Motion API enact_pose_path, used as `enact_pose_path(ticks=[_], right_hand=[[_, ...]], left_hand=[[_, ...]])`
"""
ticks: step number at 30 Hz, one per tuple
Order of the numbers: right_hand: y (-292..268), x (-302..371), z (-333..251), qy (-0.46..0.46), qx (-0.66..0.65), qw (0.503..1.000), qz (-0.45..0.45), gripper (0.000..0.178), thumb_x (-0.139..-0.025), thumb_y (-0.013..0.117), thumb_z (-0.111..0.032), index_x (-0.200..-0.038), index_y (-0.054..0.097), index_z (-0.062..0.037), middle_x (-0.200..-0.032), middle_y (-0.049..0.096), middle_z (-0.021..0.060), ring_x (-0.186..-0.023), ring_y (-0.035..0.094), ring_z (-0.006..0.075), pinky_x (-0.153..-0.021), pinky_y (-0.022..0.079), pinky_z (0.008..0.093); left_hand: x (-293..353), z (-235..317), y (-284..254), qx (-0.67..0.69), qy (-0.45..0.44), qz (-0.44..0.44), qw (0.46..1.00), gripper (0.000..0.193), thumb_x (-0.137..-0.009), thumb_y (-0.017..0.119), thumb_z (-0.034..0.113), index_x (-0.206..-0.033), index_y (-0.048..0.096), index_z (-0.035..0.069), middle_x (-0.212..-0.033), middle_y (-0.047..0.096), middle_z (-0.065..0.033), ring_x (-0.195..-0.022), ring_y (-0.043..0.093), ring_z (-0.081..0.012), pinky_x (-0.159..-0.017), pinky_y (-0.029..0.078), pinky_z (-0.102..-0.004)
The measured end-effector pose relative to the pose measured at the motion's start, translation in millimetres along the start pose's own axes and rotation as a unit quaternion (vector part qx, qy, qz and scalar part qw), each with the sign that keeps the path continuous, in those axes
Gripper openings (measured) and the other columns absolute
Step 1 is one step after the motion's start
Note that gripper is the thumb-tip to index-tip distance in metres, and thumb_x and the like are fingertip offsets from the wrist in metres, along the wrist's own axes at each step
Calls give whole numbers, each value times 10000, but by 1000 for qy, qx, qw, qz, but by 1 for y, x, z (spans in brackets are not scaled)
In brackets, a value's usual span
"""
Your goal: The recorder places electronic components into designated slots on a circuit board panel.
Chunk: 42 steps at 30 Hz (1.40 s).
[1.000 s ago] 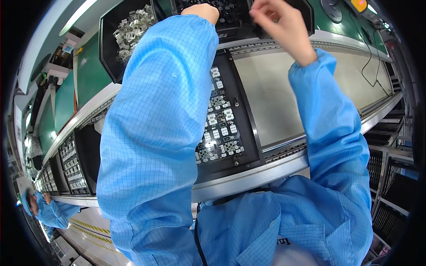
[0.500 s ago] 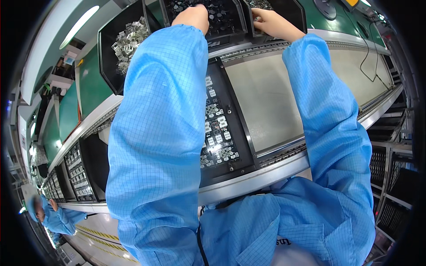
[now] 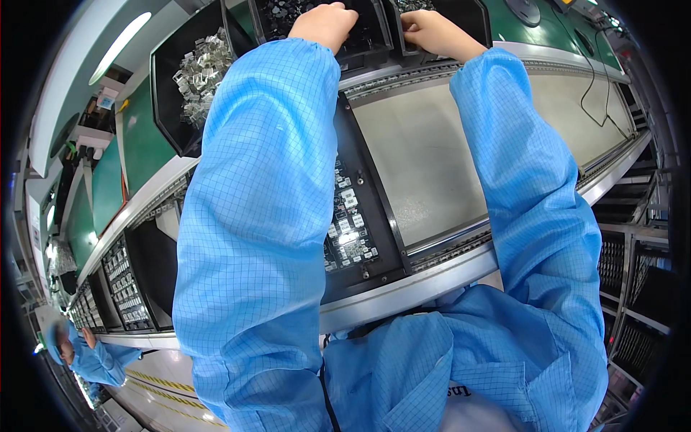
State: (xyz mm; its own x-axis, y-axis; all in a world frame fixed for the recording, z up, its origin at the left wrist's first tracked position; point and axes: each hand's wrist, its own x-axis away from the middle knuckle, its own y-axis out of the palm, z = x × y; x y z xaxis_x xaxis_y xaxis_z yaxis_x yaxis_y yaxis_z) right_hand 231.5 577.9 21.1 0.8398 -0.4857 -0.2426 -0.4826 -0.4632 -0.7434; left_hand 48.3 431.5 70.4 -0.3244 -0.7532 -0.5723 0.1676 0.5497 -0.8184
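My left hand (image 3: 323,27) is over the front right part of a black bin (image 3: 373,42) of small dark round pieces, its fingers curled together; anything between them is hidden. At the neighbouring black bin (image 3: 468,18) on the right, my right hand (image 3: 437,34) has thumb and fingers pinched by the inner left wall. What that pinch holds is too small to make out. Small greyish parts (image 3: 416,5) lie in this bin. Below my hands a black tray (image 3: 378,216) carries circuit boards (image 3: 350,227) with silvery metal shields, partly covered by my left sleeve.
A black bin (image 3: 164,108) of silvery metal pieces (image 3: 200,75) stands at the left. The conveyor (image 3: 425,158) runs across in front of me, with more board trays (image 3: 126,281) down its left side. A co-worker (image 3: 90,353) is at the far left. Racks (image 3: 619,266) stand at right.
My left hand has shifted right and lifted a little, so its curled fingers now show. The right hand stays at its bin, fingers drawn closer together. The view has shifted slightly.
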Motion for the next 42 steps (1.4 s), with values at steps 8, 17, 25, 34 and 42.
enact_pose_path(ticks=[8,17,25,34,42], right_hand=[[-9,5,-11,-26,6,999,27,189,-741,590,-12,-917,652,18,-772,659,195,-705,647,251,-667,501,350],[-8,3,2,8,32,999,26,254,-801,619,-59,-1049,639,-7,-770,654,74,-701,606,146,-700,504,285],[-9,6,0,28,32,999,33,272,-801,621,-43,-1068,630,6,-755,643,76,-659,586,126,-655,499,272],[-9,6,0,54,-7,998,30,287,-810,604,-24,-1095,619,1,-795,661,93,-691,612,146,-679,512,284],[-15,4,19,-7,3,1000,20,278,-783,583,38,-1055,629,4,-862,679,107,-802,648,170,-732,512,270]], left_hand=[[-19,17,0,-110,-142,-228,957,149,-771,618,164,-874,635,59,-924,580,-150,-920,588,-322,-784,494,-415],[-24,11,13,-78,-136,-186,970,118,-757,608,101,-857,639,48,-911,606,-170,-913,596,-332,-786,493,-419],[-19,10,19,-75,-106,-120,984,123,-754,589,44,-852,657,16,-907,634,-204,-925,614,-348,-803,502,-414],[-43,13,20,-132,-215,-287,924,184,-773,552,22,-902,683,14,-938,649,-226,-917,639,-354,-797,518,-410],[-43,16,22,-126,-205,-278,930,180,-762,546,7,-897,664,23,-941,644,-213,-947,623,-360,-825,502,-417]])
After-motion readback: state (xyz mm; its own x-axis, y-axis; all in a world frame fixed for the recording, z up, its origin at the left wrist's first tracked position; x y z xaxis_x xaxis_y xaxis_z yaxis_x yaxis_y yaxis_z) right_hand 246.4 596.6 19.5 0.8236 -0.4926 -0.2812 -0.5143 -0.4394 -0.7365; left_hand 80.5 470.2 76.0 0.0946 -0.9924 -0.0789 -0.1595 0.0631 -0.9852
